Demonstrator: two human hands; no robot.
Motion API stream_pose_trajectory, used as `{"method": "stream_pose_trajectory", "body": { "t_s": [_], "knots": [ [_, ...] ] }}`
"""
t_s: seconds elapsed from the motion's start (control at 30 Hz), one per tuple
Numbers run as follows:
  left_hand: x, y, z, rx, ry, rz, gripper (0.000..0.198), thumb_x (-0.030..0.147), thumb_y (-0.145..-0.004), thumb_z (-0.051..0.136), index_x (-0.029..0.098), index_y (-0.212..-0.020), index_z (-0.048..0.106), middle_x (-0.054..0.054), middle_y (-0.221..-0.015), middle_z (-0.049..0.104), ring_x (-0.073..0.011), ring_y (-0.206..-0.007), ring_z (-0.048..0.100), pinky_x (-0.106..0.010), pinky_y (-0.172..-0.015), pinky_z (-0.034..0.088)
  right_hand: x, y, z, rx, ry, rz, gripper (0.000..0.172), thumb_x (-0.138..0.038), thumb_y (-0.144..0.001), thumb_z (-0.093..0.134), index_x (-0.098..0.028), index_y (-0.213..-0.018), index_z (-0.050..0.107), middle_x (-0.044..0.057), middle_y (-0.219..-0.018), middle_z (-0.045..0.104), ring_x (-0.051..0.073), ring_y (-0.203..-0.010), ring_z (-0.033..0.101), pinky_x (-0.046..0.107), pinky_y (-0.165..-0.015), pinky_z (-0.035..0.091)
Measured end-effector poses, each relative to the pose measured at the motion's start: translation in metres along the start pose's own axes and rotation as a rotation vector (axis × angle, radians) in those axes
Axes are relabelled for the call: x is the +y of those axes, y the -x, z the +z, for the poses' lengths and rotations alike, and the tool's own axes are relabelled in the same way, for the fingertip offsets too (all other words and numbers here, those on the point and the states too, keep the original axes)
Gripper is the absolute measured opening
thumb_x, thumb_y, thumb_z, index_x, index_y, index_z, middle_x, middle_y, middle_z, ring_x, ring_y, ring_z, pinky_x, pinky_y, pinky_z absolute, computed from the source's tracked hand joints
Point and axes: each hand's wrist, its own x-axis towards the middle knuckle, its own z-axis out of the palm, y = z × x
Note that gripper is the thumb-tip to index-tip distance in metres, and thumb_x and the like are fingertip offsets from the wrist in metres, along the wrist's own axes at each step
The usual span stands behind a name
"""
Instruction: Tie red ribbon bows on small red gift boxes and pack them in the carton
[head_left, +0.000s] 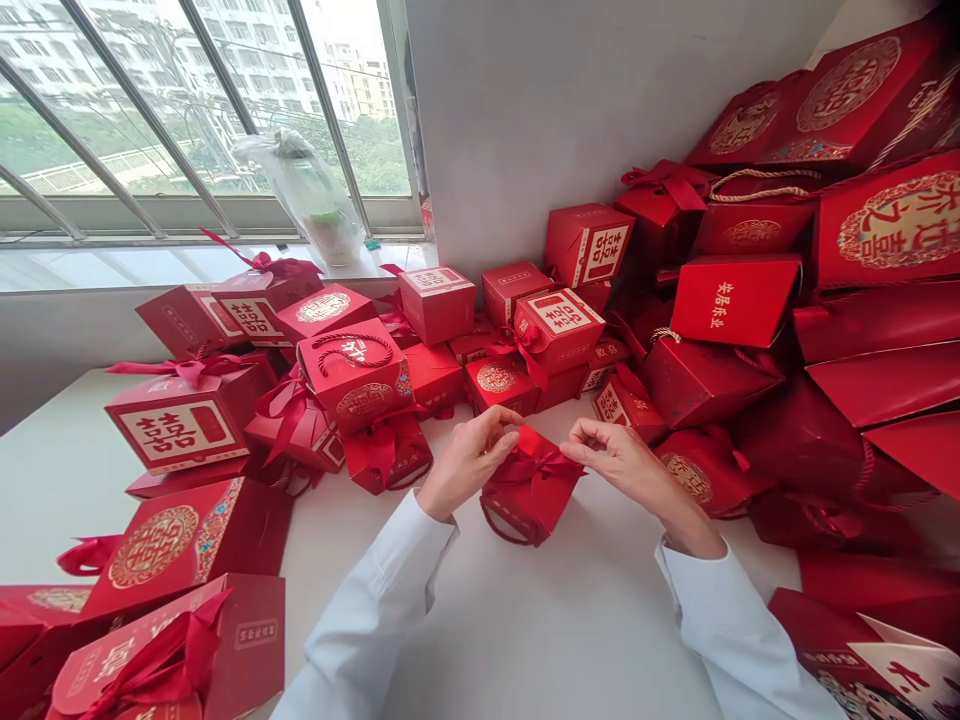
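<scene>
Red gift box (pixel 553 510) sits on the table (pixel 480 620) btwn the two hands, just in front of the stacks. Prob light, thin card: stiff at edges, softer mid-panel, might dent if squeezed; looks glossy, so maybe a bit slippery. Ribbon (pixel 541 464) on it looks soft & satiny, prob slides easily. Best hold for the box, I'd say: low on two opp. walls, flat fingers, away from the bow.

Orientation: bow side up, turned so one corner points approx at the wearer, pale-marked face to near L w/ a cord (pixel 499 533) looping below it. Can't tell which face is its real top. Roughly cubic, no clear long axis; bow spreads approx L-R.

Grip: L hand (pixel 474 452) at bow's L, thumb & forefinger bent toward each other; R hand (pixel 619 462) at its R, curled likewise. Can't tell if either has ribbon caught btwn the pads.

Further out: red boxes piled L (pixel 259 520), behind (pixel 551 348) & R (pixel 739 300); plastic bag (pixel 315 205) on the sill by a barred window (pixel 360 110)
</scene>
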Motion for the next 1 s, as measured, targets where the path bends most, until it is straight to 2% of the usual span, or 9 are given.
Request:
{"method": "stream_pose_trajectory", "body": {
  "t_s": [0.13, 0.27, 0.33, 0.47, 0.6, 0.73, 0.83, 0.9, 1.0],
  "knots": [
    [0.005, 0.0, 0.0, -0.014, -0.09, 0.08, 0.03, 0.039, -0.09, 0.044, 0.017, -0.089, 0.064, 0.003, -0.061, 0.051, -0.0095, -0.058, 0.038, -0.021, -0.055, 0.031, -0.003, 0.001, 0.001, 0.017, 0.041, -0.018, 0.031, -0.042, -0.085, 0.053, -0.019, -0.067, 0.044, -0.005, -0.061, 0.039, 0.01, -0.057, 0.035, 0.023, -0.052, 0.029],
    [0.009, 0.001, 0.005, -0.032, -0.153, 0.15, 0.03, 0.046, -0.083, 0.057, 0.019, -0.08, 0.071, 0.001, -0.07, 0.064, -0.0115, -0.065, 0.048, -0.021, -0.063, 0.035, -0.004, 0.001, 0.002, 0.045, 0.014, -0.056, 0.031, -0.042, -0.085, 0.054, -0.019, -0.067, 0.045, -0.004, -0.063, 0.042, 0.011, -0.06, 0.038, 0.023, -0.053, 0.031],
    [0.009, 0.001, 0.009, -0.021, -0.172, 0.15, 0.024, 0.042, -0.08, 0.063, 0.02, -0.077, 0.072, 0.0, -0.074, 0.067, -0.0121, -0.068, 0.051, -0.021, -0.065, 0.036, -0.004, 0.001, 0.002, 0.051, -0.012, -0.059, 0.031, -0.042, -0.084, 0.055, -0.019, -0.066, 0.046, -0.003, -0.064, 0.043, 0.011, -0.061, 0.039, 0.023, -0.054, 0.033],
    [0.007, 0.001, 0.013, -0.003, -0.208, 0.135, 0.013, 0.031, -0.078, 0.065, 0.02, -0.075, 0.071, 0.001, -0.071, 0.066, -0.0109, -0.063, 0.049, -0.02, -0.062, 0.036, -0.004, 0.001, 0.001, 0.062, -0.1, -0.047, 0.03, -0.039, -0.082, 0.058, -0.019, -0.064, 0.044, -0.004, -0.063, 0.043, 0.011, -0.061, 0.041, 0.023, -0.056, 0.034],
    [0.006, 0.0, 0.012, -0.033, -0.224, 0.129, 0.014, 0.03, -0.078, 0.064, 0.019, -0.071, 0.07, 0.003, -0.062, 0.061, -0.0097, -0.058, 0.044, -0.019, -0.058, 0.033, -0.003, 0.0, 0.004, 0.086, -0.204, -0.054, 0.029, -0.038, -0.081, 0.06, -0.019, -0.064, 0.045, -0.004, -0.064, 0.043, 0.01, -0.059, 0.04, 0.023, -0.055, 0.033],
    [0.006, 0.0, 0.011, -0.063, -0.209, 0.129, 0.017, 0.033, -0.079, 0.063, 0.019, -0.073, 0.069, 0.003, -0.064, 0.063, -0.0096, -0.06, 0.045, -0.019, -0.058, 0.033, -0.001, -0.005, 0.013, 0.153, -0.304, -0.065, 0.034, -0.045, -0.077, 0.063, -0.019, -0.063, 0.046, -0.005, -0.061, 0.04, 0.01, -0.056, 0.037, 0.023, -0.053, 0.031],
    [0.008, 0.001, 0.012, -0.071, -0.211, 0.106, 0.02, 0.038, -0.079, 0.063, 0.019, -0.076, 0.069, 0.002, -0.066, 0.063, -0.0101, -0.06, 0.046, -0.019, -0.057, 0.033, 0.001, -0.008, 0.017, 0.186, -0.401, -0.056, 0.033, -0.047, -0.075, 0.065, -0.019, -0.069, 0.05, -0.004, -0.064, 0.046, 0.011, -0.058, 0.044, 0.024, -0.056, 0.037],
    [0.009, 0.002, 0.013, -0.041, -0.228, 0.089, 0.019, 0.036, -0.079, 0.062, 0.018, -0.076, 0.069, 0.002, -0.064, 0.061, -0.0101, -0.06, 0.045, -0.019, -0.057, 0.032, 0.001, -0.007, 0.015, 0.207, -0.424, -0.057, 0.03, -0.047, -0.075, 0.065, -0.019, -0.081, 0.054, -0.001, -0.072, 0.055, 0.013, -0.066, 0.052, 0.025, -0.062, 0.042],
    [0.011, 0.003, 0.014, -0.011, -0.214, 0.068, 0.016, 0.032, -0.079, 0.061, 0.018, -0.075, 0.069, 0.004, -0.059, 0.057, -0.0089, -0.055, 0.04, -0.019, -0.055, 0.031, -0.001, 0.0, 0.005, 0.262, -0.258, -0.067, 0.027, -0.044, -0.078, 0.062, -0.02, -0.089, 0.057, 0.001, -0.08, 0.061, 0.015, -0.072, 0.057, 0.027, -0.067, 0.045]
  ]
}}
